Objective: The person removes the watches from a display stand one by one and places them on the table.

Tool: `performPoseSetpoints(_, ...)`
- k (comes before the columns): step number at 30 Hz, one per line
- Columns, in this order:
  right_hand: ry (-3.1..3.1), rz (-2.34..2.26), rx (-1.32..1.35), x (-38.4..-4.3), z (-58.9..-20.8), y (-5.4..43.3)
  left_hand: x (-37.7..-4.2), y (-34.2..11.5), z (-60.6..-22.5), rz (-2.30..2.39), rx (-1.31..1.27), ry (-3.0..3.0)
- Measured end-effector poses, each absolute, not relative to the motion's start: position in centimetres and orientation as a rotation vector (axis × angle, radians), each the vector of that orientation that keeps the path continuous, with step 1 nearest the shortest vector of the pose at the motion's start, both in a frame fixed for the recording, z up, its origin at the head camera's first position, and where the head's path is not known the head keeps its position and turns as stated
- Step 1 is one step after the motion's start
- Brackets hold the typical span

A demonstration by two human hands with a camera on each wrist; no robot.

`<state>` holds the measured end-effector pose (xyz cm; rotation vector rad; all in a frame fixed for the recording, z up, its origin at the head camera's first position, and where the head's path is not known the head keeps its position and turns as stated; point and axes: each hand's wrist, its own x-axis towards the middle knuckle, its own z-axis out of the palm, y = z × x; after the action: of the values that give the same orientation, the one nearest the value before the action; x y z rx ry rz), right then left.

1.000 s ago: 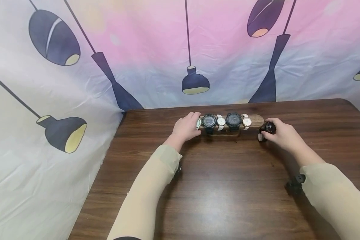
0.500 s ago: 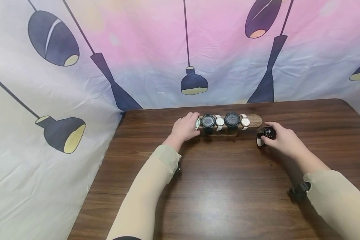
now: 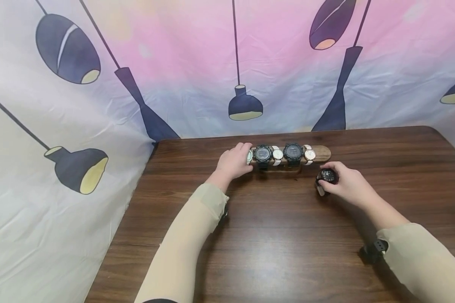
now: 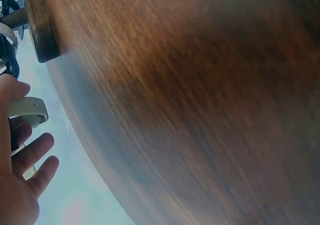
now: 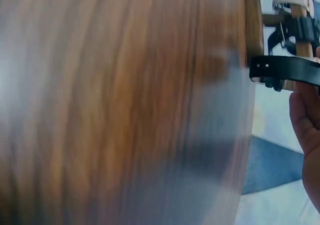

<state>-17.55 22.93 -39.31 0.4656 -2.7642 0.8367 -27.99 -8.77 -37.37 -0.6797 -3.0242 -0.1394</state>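
Observation:
In the head view my right hand (image 3: 350,185) pinches a black wristwatch (image 3: 328,175) between thumb and fingers, its band closed into a loop. The watch is just in front of the right end of a wooden watch stand (image 3: 323,153). My left hand (image 3: 233,162) grips the stand's left end, where a pale green watch (image 3: 249,157) is partly covered by the fingers. In the left wrist view a pale strap (image 4: 32,106) loops beside the left fingers. The dark strap (image 5: 285,68) juts from the right hand in the right wrist view.
Along the stand's bar sit two chunky black digital watches, one of them a left one (image 3: 263,154), and two light-strapped watches, including a rose-gold one (image 3: 310,154). The brown wood-grain table (image 3: 265,227) ends at a cloth backdrop (image 3: 197,101) printed with lamps.
My right hand has drawn the black watch away from the stand's right end, toward me and then slightly left. My left hand stays on the stand.

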Motion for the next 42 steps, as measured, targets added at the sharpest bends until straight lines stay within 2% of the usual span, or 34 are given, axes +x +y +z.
performPoseSetpoints(16, -2.703, 0.808, 0.621, -17.7, -41.1, 19.5, -28.0, -8.7, -38.1, -0.158, -0.671, -2.999)
performPoseSetpoints(27, -2.562, 0.756, 0.849, -18.2, -41.7, 17.1, -28.0, -8.9, -38.0, -0.149, -0.652, -3.014)
performPoseSetpoints(42, -2.446, 0.798, 0.965, -18.6, -42.6, 13.0, -28.0, -8.8, -37.9, -0.163, -0.659, -2.999)
